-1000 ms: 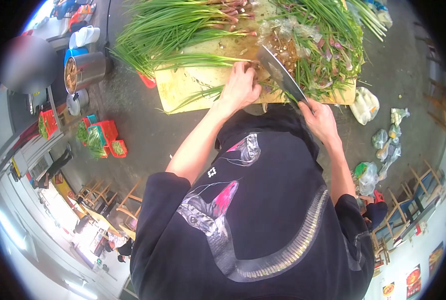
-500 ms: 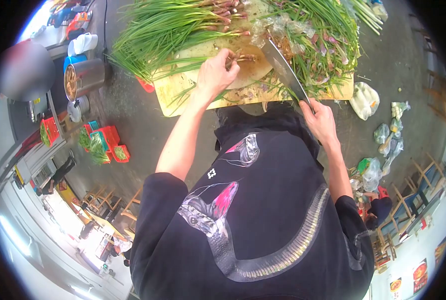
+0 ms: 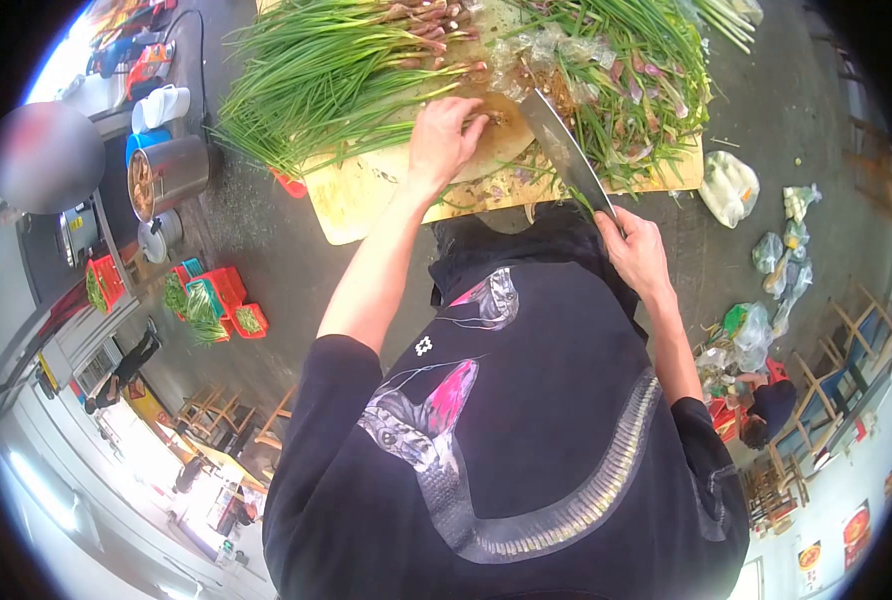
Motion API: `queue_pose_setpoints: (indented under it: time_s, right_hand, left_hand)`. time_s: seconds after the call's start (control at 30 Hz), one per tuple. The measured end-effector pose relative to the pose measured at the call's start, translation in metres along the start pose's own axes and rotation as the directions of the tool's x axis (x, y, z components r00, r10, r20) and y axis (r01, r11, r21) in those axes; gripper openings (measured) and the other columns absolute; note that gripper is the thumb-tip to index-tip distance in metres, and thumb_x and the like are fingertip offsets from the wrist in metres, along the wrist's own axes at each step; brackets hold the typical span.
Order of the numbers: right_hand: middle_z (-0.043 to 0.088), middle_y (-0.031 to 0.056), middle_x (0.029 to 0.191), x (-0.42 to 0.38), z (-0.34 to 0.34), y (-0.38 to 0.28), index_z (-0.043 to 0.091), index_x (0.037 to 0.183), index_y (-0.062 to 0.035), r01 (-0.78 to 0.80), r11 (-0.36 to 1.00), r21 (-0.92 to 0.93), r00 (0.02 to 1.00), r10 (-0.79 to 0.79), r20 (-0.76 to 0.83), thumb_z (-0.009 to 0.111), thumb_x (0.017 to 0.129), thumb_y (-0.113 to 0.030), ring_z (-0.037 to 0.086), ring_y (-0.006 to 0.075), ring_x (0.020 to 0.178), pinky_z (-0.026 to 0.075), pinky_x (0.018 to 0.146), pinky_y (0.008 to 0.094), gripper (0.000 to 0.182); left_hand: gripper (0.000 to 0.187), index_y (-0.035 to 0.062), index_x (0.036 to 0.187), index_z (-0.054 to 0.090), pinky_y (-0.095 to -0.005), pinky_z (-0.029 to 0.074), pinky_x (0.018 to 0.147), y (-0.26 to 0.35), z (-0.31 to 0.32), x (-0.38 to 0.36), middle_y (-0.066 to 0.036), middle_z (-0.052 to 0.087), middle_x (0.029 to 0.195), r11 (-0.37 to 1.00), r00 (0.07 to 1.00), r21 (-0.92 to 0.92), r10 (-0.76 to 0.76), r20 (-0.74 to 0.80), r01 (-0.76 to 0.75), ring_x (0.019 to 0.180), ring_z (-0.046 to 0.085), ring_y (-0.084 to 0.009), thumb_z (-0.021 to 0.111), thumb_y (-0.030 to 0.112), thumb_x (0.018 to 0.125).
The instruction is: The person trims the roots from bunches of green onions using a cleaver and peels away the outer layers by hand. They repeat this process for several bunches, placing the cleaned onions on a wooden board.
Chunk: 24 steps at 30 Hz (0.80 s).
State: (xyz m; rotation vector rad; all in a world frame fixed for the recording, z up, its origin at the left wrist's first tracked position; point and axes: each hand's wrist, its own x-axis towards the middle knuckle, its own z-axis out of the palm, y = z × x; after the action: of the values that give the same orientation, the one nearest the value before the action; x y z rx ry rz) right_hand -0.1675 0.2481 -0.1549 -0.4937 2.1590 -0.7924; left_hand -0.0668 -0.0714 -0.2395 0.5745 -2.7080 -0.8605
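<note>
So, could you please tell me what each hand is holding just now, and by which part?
The right hand grips the cleaver by its handle. The left hand pinches scallion root ends on the cutting board.

a long pile of green scallions (image 3: 336,70) is lying across the left of the pale wooden cutting board (image 3: 351,195), a second scallion heap (image 3: 636,80) is sitting right, and a steel pot (image 3: 169,173) is standing left of the board.

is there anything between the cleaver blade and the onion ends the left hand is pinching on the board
Nothing visible. The left hand pinches the spring onion root ends on the cutting board, and the cleaver, held by the right hand, is raised just beside them, with only bare board and trimmings between.
</note>
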Motion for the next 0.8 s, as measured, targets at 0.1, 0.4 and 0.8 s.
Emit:
queue_pose_setpoints:
  time_s: [0.1,0.4,0.8]
  right_hand:
    - [0.059,0.0251,0.074,0.0,0.001,0.0,0.076,0.114,-0.0033,-0.001,1.0,0.028,1.0,0.0,0.017,0.067,0.103,-0.027,0.055,0.0372,0.061,0.048,0.064,0.0437,0.027]
    - [0.053,0.0232,0.071,0.005,0.008,-0.002,0.076,0.119,-0.0043,-0.046,0.996,0.072,0.997,0.042,0.065,0.066,0.104,-0.027,0.049,0.0308,0.058,0.047,0.063,0.0425,0.029]
    - [0.063,0.027,0.079,0.003,0.011,-0.019,0.076,0.114,-0.004,0.011,1.0,0.005,0.998,-0.011,0.063,0.066,0.103,-0.028,0.063,0.0444,0.069,0.05,0.066,0.0473,0.028]
  left_hand:
    - [0.017,0.0063,0.105,0.079,-0.0458,0.056,0.089,-0.005,0.01,-0.009,-0.013,0.076,0.109,0.999,0.999,0.023,0.028,-0.027,-0.028,0.101,0.07,-0.0363,0.079,0.018,0.092]
    - [0.017,0.0079,0.108,0.077,-0.0452,0.058,0.08,0.009,-0.003,-0.009,-0.016,0.078,0.1,0.974,0.979,-0.096,-0.201,0.038,0.204,0.09,0.076,-0.0363,0.075,0.021,0.097]
    - [0.022,0.0113,0.107,0.078,-0.0436,0.06,0.079,0.016,-0.009,-0.009,-0.015,0.081,0.094,0.931,0.925,0.082,-0.363,0.115,0.356,0.088,0.078,-0.0362,0.075,0.03,0.096]
